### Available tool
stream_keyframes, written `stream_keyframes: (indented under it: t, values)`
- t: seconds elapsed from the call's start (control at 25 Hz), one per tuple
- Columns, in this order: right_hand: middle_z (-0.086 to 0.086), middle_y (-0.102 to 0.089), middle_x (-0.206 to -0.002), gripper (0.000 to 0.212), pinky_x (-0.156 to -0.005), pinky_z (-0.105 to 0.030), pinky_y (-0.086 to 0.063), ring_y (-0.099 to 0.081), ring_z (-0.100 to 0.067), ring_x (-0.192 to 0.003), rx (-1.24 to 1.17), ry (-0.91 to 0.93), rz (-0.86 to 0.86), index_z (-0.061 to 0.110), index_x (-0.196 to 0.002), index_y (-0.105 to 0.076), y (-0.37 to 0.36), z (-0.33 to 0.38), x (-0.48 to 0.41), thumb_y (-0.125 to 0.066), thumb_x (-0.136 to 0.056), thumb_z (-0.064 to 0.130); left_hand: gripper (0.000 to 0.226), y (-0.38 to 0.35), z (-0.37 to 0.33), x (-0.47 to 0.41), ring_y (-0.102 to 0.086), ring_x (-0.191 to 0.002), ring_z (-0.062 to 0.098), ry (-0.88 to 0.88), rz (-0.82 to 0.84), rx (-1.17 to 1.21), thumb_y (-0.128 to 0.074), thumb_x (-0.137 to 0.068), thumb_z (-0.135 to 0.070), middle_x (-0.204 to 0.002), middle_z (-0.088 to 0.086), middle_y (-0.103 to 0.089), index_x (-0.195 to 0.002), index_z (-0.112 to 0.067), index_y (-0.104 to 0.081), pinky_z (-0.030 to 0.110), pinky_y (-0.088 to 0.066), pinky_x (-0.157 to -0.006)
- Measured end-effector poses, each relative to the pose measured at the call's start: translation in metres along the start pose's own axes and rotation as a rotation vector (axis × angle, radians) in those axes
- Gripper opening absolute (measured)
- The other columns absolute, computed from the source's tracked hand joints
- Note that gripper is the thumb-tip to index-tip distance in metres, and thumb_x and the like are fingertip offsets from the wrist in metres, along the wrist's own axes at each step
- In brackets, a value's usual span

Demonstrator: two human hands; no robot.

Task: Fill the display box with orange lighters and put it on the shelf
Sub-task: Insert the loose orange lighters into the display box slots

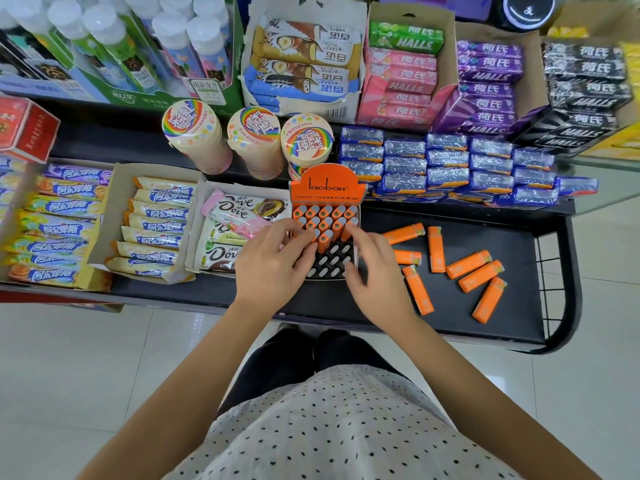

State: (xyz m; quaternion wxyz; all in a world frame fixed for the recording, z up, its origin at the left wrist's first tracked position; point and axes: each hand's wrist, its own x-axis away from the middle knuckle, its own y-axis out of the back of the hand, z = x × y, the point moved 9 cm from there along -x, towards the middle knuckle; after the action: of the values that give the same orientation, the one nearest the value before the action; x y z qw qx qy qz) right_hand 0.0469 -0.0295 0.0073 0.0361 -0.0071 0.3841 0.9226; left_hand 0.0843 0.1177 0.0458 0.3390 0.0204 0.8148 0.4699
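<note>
An orange "laoban" display box stands on the black shelf in the middle. Its back rows hold several orange lighters standing upright; the front rows of the black insert show bare slots. My left hand rests at the box's left side, its fingers on a lighter standing at the front of the filled rows. My right hand touches the box's right side, fingertips by another lighter in the box. Several loose orange lighters lie flat on the shelf to the right.
Left of the box sit open cartons of Dove chocolate and wrapped candy sticks. Behind it stand three Skittles tubs and stacked blue packets. A wire guard closes the shelf's right end. White floor tiles lie below.
</note>
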Motion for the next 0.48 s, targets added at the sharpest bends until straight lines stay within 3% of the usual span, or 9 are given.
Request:
stream_keyframes:
  t: [0.12, 0.28, 0.4, 0.48]
  values:
    - [-0.001, -0.055, -0.098, 0.041, -0.072, -0.011, -0.040, -0.048, 0.001, -0.083, -0.137, -0.109, -0.099, 0.010, -0.125, -0.053, 0.025, -0.025, 0.006, -0.057, -0.086, -0.002, 0.018, 0.005, -0.008, -0.003, -0.067, -0.075, 0.023, 0.059, 0.008, 0.119, -0.069, -0.082, -0.020, -0.093, 0.009, -0.071, -0.095, -0.009, -0.075, 0.030, -0.053, -0.059]
    - [-0.010, -0.063, -0.094, 0.022, -0.068, -0.007, -0.040, -0.051, -0.005, -0.075, -0.039, -0.126, -0.195, 0.004, -0.106, -0.063, 0.055, -0.051, 0.021, -0.059, -0.086, -0.004, 0.016, -0.019, -0.070, 0.009, -0.066, -0.064, 0.018, -0.063, 0.194, 0.293, -0.063, -0.082, -0.022, -0.074, 0.001, -0.070, -0.088, -0.011, -0.072, 0.028, -0.052, -0.050]
    - [-0.013, -0.064, -0.091, 0.014, -0.070, -0.026, -0.050, -0.053, -0.010, -0.075, 0.034, -0.196, -0.210, 0.004, -0.099, -0.065, 0.071, -0.073, 0.034, -0.064, -0.086, 0.004, 0.029, -0.064, -0.103, 0.026, -0.067, -0.065, 0.021, 0.015, 0.493, 0.237, -0.056, -0.085, -0.034, -0.077, 0.002, -0.068, -0.097, -0.011, -0.069, 0.028, -0.051, -0.049]
    - [-0.011, -0.061, -0.088, 0.016, -0.067, -0.037, -0.051, -0.055, -0.018, -0.075, 0.069, -0.281, -0.182, 0.005, -0.098, -0.066, 0.075, -0.087, 0.043, -0.066, -0.086, 0.015, 0.042, -0.095, -0.109, 0.038, -0.068, -0.086, 0.027, 0.154, 0.732, 0.124, -0.053, -0.090, -0.041, -0.102, 0.008, -0.067, -0.116, -0.009, -0.060, 0.034, -0.051, -0.064]
